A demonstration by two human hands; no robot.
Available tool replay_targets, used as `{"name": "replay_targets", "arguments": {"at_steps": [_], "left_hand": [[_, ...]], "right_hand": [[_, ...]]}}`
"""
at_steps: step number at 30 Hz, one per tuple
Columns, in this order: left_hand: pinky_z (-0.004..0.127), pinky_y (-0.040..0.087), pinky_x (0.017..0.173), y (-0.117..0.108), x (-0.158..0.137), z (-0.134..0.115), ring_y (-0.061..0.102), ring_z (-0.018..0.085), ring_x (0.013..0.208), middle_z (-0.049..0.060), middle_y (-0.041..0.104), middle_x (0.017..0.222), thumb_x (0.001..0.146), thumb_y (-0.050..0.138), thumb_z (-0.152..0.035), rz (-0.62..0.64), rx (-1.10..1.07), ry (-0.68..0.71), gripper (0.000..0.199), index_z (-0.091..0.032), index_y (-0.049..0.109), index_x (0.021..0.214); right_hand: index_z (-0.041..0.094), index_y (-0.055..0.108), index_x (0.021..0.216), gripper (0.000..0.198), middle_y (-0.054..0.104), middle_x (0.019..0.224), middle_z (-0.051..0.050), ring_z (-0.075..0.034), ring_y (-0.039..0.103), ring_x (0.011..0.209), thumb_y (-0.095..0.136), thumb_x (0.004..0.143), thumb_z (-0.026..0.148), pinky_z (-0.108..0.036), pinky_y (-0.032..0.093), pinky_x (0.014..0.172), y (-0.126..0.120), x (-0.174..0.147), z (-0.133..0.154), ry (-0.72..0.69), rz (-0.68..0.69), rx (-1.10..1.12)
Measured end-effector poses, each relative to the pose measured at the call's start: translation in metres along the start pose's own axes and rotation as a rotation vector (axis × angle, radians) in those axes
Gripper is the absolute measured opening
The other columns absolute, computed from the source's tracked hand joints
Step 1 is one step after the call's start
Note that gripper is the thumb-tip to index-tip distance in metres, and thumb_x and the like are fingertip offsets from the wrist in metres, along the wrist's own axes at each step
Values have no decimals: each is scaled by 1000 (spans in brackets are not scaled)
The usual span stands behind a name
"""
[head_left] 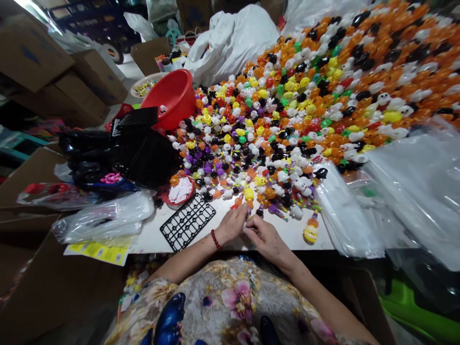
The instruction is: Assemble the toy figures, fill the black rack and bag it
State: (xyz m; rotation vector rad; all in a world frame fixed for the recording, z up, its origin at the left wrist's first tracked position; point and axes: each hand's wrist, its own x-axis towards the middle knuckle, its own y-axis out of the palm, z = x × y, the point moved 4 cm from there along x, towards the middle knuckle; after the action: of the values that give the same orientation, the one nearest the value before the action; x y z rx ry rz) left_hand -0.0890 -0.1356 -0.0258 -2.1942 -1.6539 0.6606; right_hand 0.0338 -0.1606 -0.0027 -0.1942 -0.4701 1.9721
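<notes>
From the wearer's head, one wide view looks forward and down at the nearby worktable (pixel 149 240).

The figures in the big pile (pixel 287 100) are orange, white, black, yellow, green, red and purple, with orange thickest toward the upper right and purple at the lower left; the yellow figure (pixel 248 193) is bright yellow; the toy (pixel 311 233) at the table's edge is banded yellow and white; the table (pixel 151 239) is white; the grid tray (pixel 187 222) is black; the large tub (pixel 176 96) is red; the paper slips (pixel 180 190) are white; the bead bracelet (pixel 216 239) is dark red; the garment (pixel 212 292) is pale grey and gold, patterned with pink flowers and deep blue shapes.
</notes>
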Motion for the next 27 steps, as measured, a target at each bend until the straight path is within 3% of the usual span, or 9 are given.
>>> {"name": "replay_targets", "arguments": {"at_steps": [3,5,8,10,13,18,21,23,27], "left_hand": [[30,48,72,-2,5,8,56,17,69,3,59,68,98,4,-58,3,-128,-80,69,-20,55,73],[30,48,74,-16,13,11,57,17,73,3,60,73,101,12,-50,-79,-65,-78,58,-20,56,78],[33,47,89,-48,32,10,59,20,94,7,64,96,98,38,-30,-240,287,-29,24,-20,59,92],[35,45,94,-63,47,11,58,24,107,11,62,111,88,57,-24,-207,556,-49,13,-19,59,100],[36,48,88,-73,65,16,61,29,106,14,58,119,76,74,-25,-28,779,-143,38,-18,57,109],[33,48,80,-76,69,10,64,24,96,13,59,116,86,55,-17,-52,792,-132,25,-18,57,111],[31,48,79,-68,58,-2,63,21,90,9,64,102,85,51,-18,-97,630,-32,15,-18,59,98],[29,47,75,-60,50,-10,61,19,82,4,65,89,83,54,-21,-43,451,36,9,-18,60,90],[25,46,67,-51,52,-26,57,14,71,0,64,76,88,51,-35,84,141,141,20,-18,61,83]], "right_hand": [[21,58,82,15,64,74,0,-15,58,66,51,90,32,-25,47,60,-19,5,-5,4,-81,1],[22,60,87,16,65,77,-1,-16,59,69,52,92,35,-27,48,63,-47,12,-10,2,-265,-71],[22,64,94,17,67,93,-8,-23,61,88,54,92,36,-39,50,83,-89,23,-14,-59,-571,-332],[22,67,96,18,66,106,-12,-29,57,104,54,92,34,-50,43,96,-99,31,-15,-127,-664,-514],[21,69,101,21,66,114,-13,-30,54,110,51,94,30,-54,40,101,-83,44,-16,-234,-599,-627],[18,66,118,32,68,118,-13,-29,55,115,44,95,20,-53,43,102,-26,54,-18,-335,-394,-655],[17,60,129,40,64,128,-14,-29,51,123,42,94,15,-51,44,104,-7,58,-21,-362,-316,-672],[16,57,133,44,64,128,-16,-30,52,123,43,92,13,-53,44,104,-5,61,-26,-358,-290,-679],[12,50,140,53,71,107,-17,-29,65,99,39,89,8,-50,54,91,-13,61,-39,-305,-295,-636]]}}
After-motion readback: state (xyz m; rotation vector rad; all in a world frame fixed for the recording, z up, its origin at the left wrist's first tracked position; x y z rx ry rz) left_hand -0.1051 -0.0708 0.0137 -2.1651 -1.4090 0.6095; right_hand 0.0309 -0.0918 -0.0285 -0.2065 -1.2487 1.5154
